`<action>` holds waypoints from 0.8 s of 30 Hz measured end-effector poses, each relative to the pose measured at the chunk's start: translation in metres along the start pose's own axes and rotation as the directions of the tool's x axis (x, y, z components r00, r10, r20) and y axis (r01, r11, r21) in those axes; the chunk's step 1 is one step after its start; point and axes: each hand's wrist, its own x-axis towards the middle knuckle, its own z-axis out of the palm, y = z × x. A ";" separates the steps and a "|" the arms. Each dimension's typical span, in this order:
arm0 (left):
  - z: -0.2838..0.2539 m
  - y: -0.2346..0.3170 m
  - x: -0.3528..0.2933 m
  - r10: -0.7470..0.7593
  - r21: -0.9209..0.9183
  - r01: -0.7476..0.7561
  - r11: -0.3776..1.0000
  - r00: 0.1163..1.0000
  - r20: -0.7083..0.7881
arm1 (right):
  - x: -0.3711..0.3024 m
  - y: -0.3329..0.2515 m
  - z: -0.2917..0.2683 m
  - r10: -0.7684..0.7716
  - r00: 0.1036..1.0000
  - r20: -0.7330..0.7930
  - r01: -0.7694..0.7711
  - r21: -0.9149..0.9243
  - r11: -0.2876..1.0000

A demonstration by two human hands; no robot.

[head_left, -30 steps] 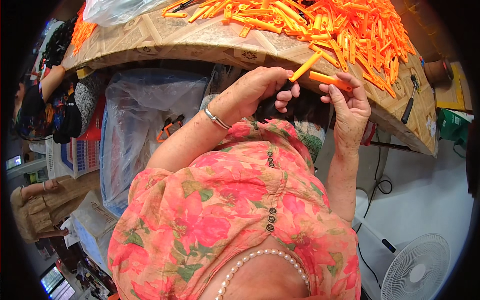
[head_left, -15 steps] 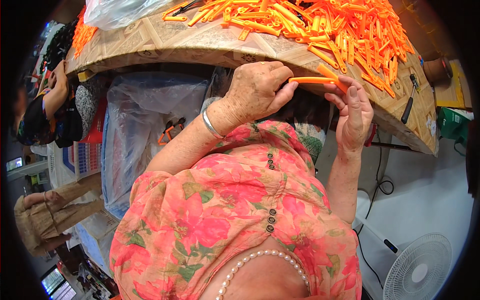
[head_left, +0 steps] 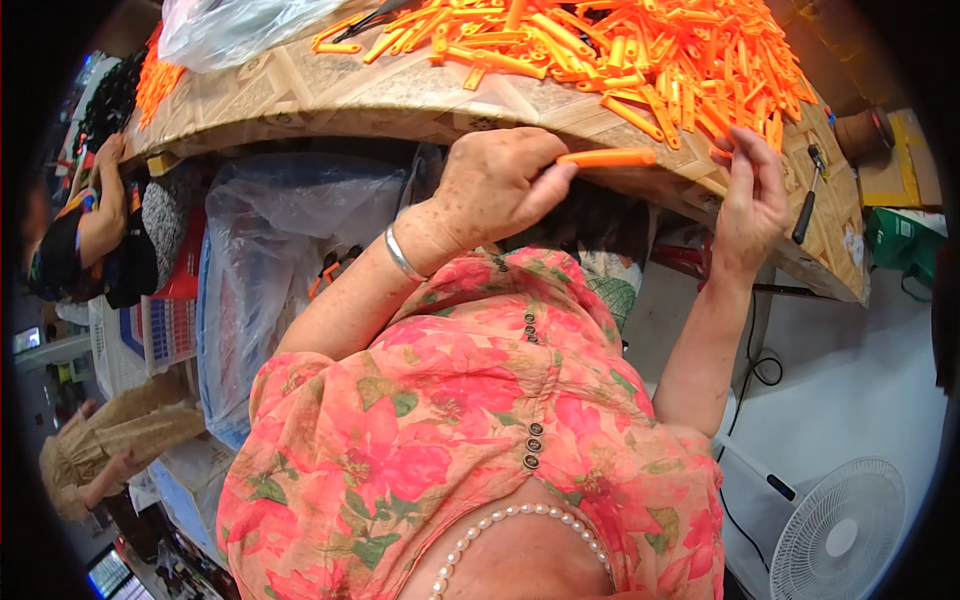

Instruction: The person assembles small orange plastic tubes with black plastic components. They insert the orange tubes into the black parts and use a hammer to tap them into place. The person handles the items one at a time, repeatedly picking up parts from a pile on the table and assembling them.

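The right hand has moved away from the long orange plastic piece; its fingertips are now beside the pile of orange plastic pieces.

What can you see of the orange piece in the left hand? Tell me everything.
The orange piece is long and narrow, with a smooth surface that looks like plastic. The left hand pinches one end between thumb and fingers, hiding it; the rest sticks out to the right, roughly level, in view against the near edge of the table. Its far end appears free.
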 end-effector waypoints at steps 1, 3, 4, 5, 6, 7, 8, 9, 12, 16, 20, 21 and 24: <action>-0.002 0.001 0.003 -0.092 -0.003 0.092 0.996 0.995 0.039 | 0.014 0.008 -0.003 -0.071 0.997 -0.019 0.069 -0.089 0.994; 0.001 -0.007 0.004 -0.135 -0.051 0.139 0.989 0.988 0.069 | 0.035 0.031 -0.004 -0.163 0.987 -0.015 0.158 -0.160 0.974; 0.004 -0.012 0.002 -0.250 -0.199 0.269 0.942 0.961 0.119 | 0.043 0.034 -0.004 -0.220 0.975 0.018 0.217 -0.247 0.944; 0.009 -0.017 0.001 -0.348 -0.333 0.393 0.857 0.918 0.188 | 0.050 0.039 -0.004 -0.262 0.963 0.062 0.268 -0.319 0.909; 0.012 -0.020 -0.001 -0.435 -0.442 0.514 0.735 0.858 0.274 | 0.053 0.044 0.000 -0.294 0.949 0.111 0.314 -0.380 0.870; 0.016 -0.020 -0.001 -0.455 -0.497 0.535 0.684 0.844 0.282 | 0.055 0.047 0.003 -0.320 0.933 0.162 0.359 -0.437 0.825; 0.019 -0.019 0.001 -0.474 -0.548 0.552 0.629 0.831 0.293 | 0.052 0.049 0.003 -0.321 0.931 0.175 0.366 -0.429 0.826; 0.021 -0.019 -0.002 -0.502 -0.592 0.574 0.565 0.809 0.306 | 0.048 0.048 0.006 -0.326 0.927 0.187 0.375 -0.466 0.801; 0.025 -0.022 -0.001 -0.578 -0.575 0.665 0.477 0.730 0.365 | 0.040 0.048 0.008 -0.257 0.941 0.222 0.339 -0.553 0.761; 0.030 -0.028 -0.004 -0.621 -0.566 0.729 0.385 0.658 0.425 | 0.031 0.041 -0.014 -0.225 0.936 0.272 0.345 -0.571 0.745; 0.022 -0.023 0.001 -0.630 -0.561 0.755 0.339 0.625 0.460 | 0.044 0.059 -0.083 -0.275 0.950 0.151 0.265 -0.853 0.449; 0.022 -0.021 0.005 -0.624 -0.566 0.764 0.310 0.612 0.486 | 0.045 0.065 -0.109 -0.225 0.969 0.102 0.179 -0.918 0.354; 0.021 -0.019 0.007 -0.642 -0.568 0.789 0.235 0.565 0.519 | 0.043 0.091 -0.154 -0.051 0.997 0.065 0.075 -0.969 0.236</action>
